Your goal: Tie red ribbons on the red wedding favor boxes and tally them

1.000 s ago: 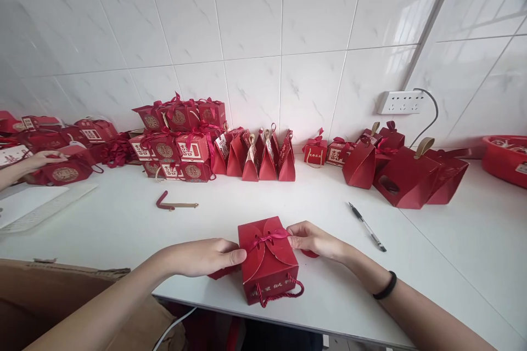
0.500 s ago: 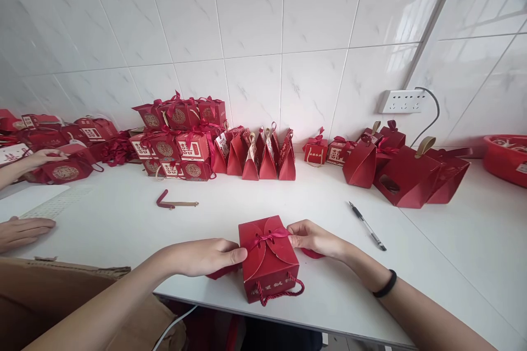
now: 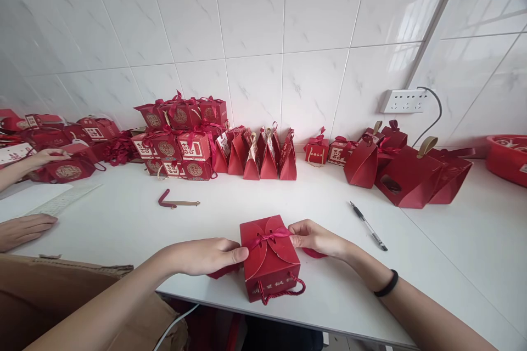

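A red gift box (image 3: 270, 271) with flap lid and twisted rope handle (image 3: 284, 296) stands near the table's front edge. Across its top runs a knotted red ribbon (image 3: 269, 237). My left hand (image 3: 214, 256) is closed at the box's left side, thumb against the edge, with a ribbon tail hanging below. On the other side my right hand (image 3: 309, 235) pinches the ribbon's right end, and its loose tail (image 3: 313, 253) lies beneath the palm. The fingertips of both hands are partly hidden.
Stacked red boxes (image 3: 177, 148) and tent-shaped boxes (image 3: 267, 159) line the wall. A pen (image 3: 368, 226) lies right, a strap (image 3: 179, 203) left. A co-worker's hands (image 3: 31, 230) are far left, above a cardboard box (image 3: 61, 290). Larger red boxes (image 3: 411, 175) stand right, near a red basin (image 3: 506, 159).
The view has shifted very slightly. My hands keep the same hold at the ribbon, and the box stays in place between them.
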`<state>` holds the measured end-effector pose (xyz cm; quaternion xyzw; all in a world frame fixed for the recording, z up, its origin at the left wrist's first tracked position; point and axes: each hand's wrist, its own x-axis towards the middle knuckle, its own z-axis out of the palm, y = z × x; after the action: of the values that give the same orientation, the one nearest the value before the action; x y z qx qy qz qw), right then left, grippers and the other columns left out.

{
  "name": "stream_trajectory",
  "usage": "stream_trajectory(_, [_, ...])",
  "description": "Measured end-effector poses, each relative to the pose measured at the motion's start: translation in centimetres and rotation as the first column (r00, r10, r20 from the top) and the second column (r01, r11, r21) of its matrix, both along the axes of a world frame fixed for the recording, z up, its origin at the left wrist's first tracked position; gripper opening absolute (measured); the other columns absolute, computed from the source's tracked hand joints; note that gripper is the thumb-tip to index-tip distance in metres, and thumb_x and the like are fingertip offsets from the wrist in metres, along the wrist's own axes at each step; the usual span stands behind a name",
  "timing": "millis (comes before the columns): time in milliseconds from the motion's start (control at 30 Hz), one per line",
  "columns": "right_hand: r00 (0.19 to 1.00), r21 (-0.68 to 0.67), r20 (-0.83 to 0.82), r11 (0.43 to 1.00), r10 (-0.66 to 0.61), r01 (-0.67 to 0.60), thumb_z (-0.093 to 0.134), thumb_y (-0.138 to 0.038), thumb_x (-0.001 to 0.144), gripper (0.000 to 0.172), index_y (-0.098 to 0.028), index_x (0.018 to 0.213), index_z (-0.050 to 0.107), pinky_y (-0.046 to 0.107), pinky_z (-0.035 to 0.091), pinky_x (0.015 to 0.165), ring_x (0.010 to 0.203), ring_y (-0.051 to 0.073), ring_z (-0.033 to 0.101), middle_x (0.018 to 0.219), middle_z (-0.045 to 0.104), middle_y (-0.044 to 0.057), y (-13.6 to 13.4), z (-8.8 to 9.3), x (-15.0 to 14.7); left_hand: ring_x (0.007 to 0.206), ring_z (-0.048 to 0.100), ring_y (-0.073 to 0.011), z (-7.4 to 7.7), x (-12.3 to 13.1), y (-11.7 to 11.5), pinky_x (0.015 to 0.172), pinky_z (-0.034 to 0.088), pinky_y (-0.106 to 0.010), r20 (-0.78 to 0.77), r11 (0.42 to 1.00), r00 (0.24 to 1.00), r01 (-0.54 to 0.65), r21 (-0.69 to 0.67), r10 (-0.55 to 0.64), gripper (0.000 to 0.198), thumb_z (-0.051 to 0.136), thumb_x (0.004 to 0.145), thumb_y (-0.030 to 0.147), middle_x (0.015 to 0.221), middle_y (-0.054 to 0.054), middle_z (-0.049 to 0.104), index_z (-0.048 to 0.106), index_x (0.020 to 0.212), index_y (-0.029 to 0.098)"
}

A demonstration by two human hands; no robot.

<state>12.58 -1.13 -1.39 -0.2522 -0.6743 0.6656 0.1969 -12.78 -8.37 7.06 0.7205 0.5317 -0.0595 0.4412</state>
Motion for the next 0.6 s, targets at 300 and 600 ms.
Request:
stream_trajectory(300, [0.999, -0.02, -0.027, 1.0, 0.022, -0.022, 0.068, -0.049, 0.071, 0.037, -0.013, 0.07, 0.059, 0.024, 0.038, 0.064, 0.066, 0.011, 0.052, 0.071, 0.06, 0.002, -0.1, 0.51, 0.02, 0.071, 0.046, -0.0146, -0.12, -0.04, 0.01, 0.066, 0.036, -0.023, -0.023, 1.0, 1.0, 0.004, 0.0, -0.004, 0.07, 0.023, 0.077, 0.074, 0.086, -0.005, 0.056, 0.057, 0.091, 0.015])
stream_trajectory(600, [0.999, -0.015, -0.016, 0.999, 0.031, -0.032, 0.068, -0.05, 0.07, 0.038, -0.013, 0.074, 0.062, 0.025, 0.04, 0.064, 0.066, 0.011, 0.052, 0.071, 0.06, 0.002, -0.12, 0.49, 0.1, 0.071, 0.045, -0.0143, -0.06, -0.04, -0.03, 0.066, 0.036, -0.023, -0.032, 1.0, 0.999, -0.005, -0.006, 0.005, 0.071, 0.023, 0.076, 0.075, 0.086, -0.005, 0.056, 0.056, 0.092, 0.015])
